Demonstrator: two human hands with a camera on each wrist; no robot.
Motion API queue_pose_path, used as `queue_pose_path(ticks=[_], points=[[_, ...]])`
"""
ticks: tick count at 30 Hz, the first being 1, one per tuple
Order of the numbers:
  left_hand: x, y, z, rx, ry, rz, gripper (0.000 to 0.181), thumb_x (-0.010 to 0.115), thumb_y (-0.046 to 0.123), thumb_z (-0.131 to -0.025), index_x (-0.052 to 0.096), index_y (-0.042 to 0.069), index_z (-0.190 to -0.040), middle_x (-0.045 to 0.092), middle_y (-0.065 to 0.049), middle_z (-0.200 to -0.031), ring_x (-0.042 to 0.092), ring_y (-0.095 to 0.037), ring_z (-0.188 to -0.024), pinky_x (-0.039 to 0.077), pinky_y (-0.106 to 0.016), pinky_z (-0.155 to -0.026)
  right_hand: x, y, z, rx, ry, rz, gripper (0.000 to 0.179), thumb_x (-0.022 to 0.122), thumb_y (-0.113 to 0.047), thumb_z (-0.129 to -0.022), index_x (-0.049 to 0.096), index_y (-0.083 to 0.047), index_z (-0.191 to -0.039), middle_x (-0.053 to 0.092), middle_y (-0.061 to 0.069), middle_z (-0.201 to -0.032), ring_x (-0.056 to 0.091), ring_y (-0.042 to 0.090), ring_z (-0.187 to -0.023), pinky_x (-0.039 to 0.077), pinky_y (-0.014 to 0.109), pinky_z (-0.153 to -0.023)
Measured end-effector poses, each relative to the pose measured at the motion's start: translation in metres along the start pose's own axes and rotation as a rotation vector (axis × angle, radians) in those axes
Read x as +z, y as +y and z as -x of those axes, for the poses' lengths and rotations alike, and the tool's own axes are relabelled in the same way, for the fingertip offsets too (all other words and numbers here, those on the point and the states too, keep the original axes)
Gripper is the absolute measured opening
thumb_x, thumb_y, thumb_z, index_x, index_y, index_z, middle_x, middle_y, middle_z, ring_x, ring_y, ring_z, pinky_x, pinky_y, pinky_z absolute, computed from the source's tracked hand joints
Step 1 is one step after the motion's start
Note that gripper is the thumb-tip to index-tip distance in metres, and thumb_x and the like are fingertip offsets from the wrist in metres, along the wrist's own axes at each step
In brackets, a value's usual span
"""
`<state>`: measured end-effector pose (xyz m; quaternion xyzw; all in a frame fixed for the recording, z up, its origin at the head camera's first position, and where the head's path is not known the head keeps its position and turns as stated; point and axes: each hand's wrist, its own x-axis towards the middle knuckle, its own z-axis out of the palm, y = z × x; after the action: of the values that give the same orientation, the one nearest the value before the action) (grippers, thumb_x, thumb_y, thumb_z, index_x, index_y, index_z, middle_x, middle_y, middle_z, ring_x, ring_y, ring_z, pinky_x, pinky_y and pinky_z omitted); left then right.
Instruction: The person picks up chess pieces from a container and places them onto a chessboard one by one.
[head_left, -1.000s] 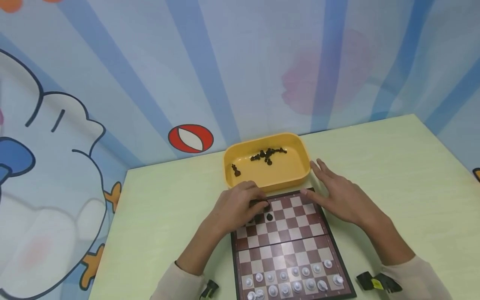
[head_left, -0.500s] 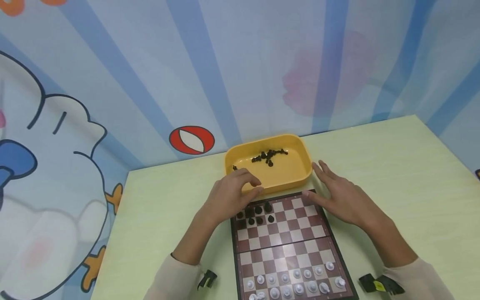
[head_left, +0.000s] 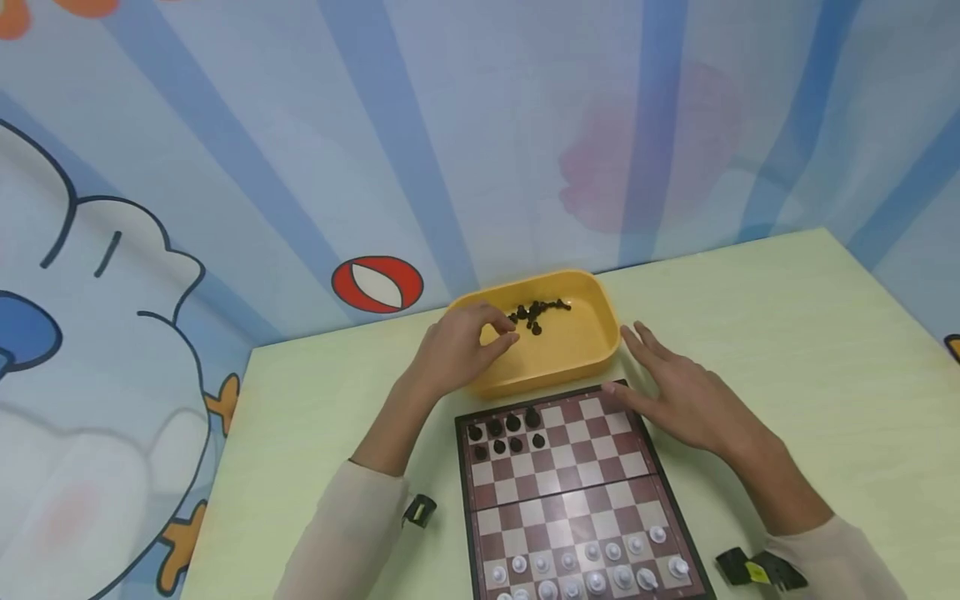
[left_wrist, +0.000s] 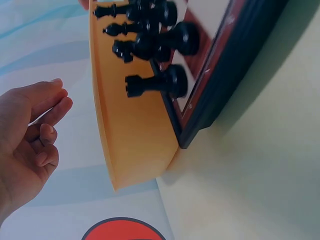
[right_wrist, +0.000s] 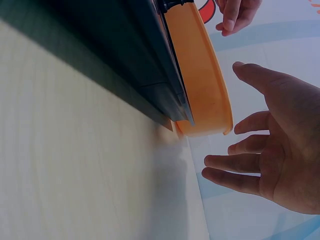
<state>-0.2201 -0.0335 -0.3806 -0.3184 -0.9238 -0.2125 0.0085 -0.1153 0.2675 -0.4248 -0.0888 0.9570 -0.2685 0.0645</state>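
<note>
My left hand hovers over the left part of a yellow tray, thumb and forefinger apart with nothing between them. Loose black chess pieces lie inside that tray. A chessboard stands in front of it, with black chess pieces in two short rows at its far left corner. Among these the left wrist view shows a black rook upright at the corner. White chess pieces line the near end. My right hand, fingers spread and holding nothing, is beside the board's far right corner.
A pale table carries the board and tray. Behind the tray rises a blue wall with cartoon prints. Black wrist devices show at both sleeves.
My left hand has moved away from the black pieces on the board and forward over the tray, uncovering both black rows. My right hand has stayed in place.
</note>
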Motion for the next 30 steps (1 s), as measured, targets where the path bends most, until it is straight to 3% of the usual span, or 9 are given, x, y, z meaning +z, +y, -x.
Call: queue_pose_path(ticks=[10,19,24,30], points=[[0.006,-0.010,-0.037,-0.037,-0.085,-0.005,0.015,0.073,0.026,-0.103,0.080,0.015,-0.109,0.075,0.001,-0.107,0.073,-0.024,-0.104,0.060,-0.038,-0.082,-0.003,0.000,0.000,-0.002,0.003,-0.003,0.096,0.051,-0.071,-0.102,0.015,-0.014,-0.171,0.013,0.015,-0.178,0.041,0.055,-0.148,0.041,0.075,-0.110],[0.018,-0.011,-0.064,-0.006,-0.193,-0.079,0.017,0.071,0.025,-0.104,0.080,0.013,-0.112,0.075,-0.002,-0.115,0.072,-0.020,-0.107,0.060,-0.035,-0.090,-0.004,0.001,0.000,0.001,0.000,0.006,0.097,0.049,-0.072,-0.102,0.015,-0.013,-0.171,0.014,0.016,-0.178,0.043,0.055,-0.147,0.043,0.074,-0.110],[0.025,-0.014,-0.073,-0.015,-0.257,-0.113,0.016,0.071,0.022,-0.104,0.080,0.013,-0.113,0.076,-0.002,-0.115,0.072,-0.018,-0.104,0.061,-0.036,-0.089,-0.002,0.001,0.001,-0.003,0.007,0.007,0.097,0.049,-0.072,-0.102,0.017,-0.012,-0.171,0.015,0.017,-0.178,0.044,0.054,-0.147,0.043,0.073,-0.110],[0.028,-0.015,-0.080,-0.015,-0.282,-0.144,0.017,0.070,0.020,-0.104,0.081,0.012,-0.115,0.078,-0.003,-0.117,0.073,-0.019,-0.104,0.062,-0.037,-0.088,-0.002,-0.002,0.001,-0.007,0.014,0.013,0.095,0.050,-0.070,-0.103,0.019,-0.011,-0.171,0.016,0.018,-0.177,0.046,0.055,-0.145,0.045,0.073,-0.108]])
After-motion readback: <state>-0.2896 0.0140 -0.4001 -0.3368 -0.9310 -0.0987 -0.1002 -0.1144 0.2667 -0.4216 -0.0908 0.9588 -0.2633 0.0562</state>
